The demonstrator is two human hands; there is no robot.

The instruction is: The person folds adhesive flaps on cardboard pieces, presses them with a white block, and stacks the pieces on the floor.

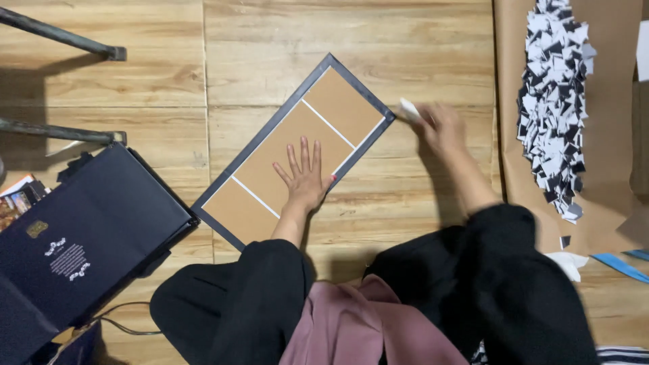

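Observation:
A flat cover blank [297, 145] lies slanted on the wooden floor: three brown cardboard panels on dark paper with a dark border. My left hand [304, 176] presses flat on its middle panel, fingers spread. My right hand [439, 125] is just off the blank's right corner and holds a small white piece [410, 109] against that corner. The right hand is blurred.
A long heap of small black-and-white paper pieces [554, 101] lies on brown paper [608, 203] at the right. A stack of dark blue covers [81, 236] sits at the left. Metal legs [61, 34] stand at top left. A blue strip [618, 265] lies at the right edge.

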